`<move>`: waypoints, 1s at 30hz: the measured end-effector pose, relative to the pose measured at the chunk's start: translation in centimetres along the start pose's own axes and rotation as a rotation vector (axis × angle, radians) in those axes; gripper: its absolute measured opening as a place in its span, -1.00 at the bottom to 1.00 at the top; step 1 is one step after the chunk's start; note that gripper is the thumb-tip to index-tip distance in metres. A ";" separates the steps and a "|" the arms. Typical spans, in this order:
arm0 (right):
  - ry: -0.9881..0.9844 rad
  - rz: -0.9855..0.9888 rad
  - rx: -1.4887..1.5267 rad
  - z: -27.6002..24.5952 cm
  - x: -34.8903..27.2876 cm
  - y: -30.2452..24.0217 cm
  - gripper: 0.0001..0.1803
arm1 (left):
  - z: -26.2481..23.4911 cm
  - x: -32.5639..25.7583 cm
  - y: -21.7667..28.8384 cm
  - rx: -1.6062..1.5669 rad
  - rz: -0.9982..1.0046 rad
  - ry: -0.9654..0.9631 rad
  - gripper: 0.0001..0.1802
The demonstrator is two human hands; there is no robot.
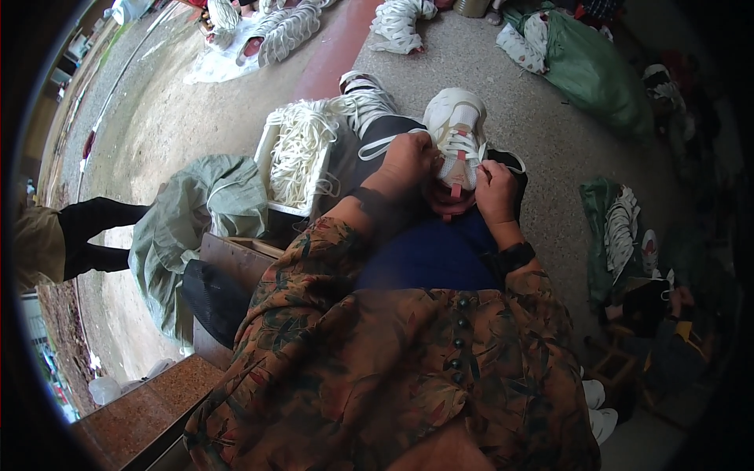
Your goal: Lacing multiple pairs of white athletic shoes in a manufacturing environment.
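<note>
A speckled concrete floor spreads outward, strewn with green sacks and bundles of laces. A white box beside the person's knee holds loose white laces. On the lap rests a white sneaker; the left hand pinches its lace, and the right hand grips another lace end.

head-worn fisheye, looking down, close, rim perhaps warped
</note>
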State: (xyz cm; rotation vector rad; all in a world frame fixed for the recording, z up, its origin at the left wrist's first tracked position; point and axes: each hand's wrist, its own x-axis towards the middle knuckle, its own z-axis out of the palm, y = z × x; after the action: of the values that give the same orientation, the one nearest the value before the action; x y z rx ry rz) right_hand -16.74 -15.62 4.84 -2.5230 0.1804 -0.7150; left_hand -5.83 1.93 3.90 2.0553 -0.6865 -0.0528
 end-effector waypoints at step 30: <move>-0.266 -0.223 -0.148 3.0 2.4 -2.8 -0.89 | 1.1 -1.4 0.8 0.437 0.112 -0.175 -0.80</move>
State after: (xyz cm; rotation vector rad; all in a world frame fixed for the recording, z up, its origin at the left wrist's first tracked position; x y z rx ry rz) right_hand -13.17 -12.46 5.11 -2.7786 -0.1483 -0.4537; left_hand -7.72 1.45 3.56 2.4430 -0.9898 -0.0193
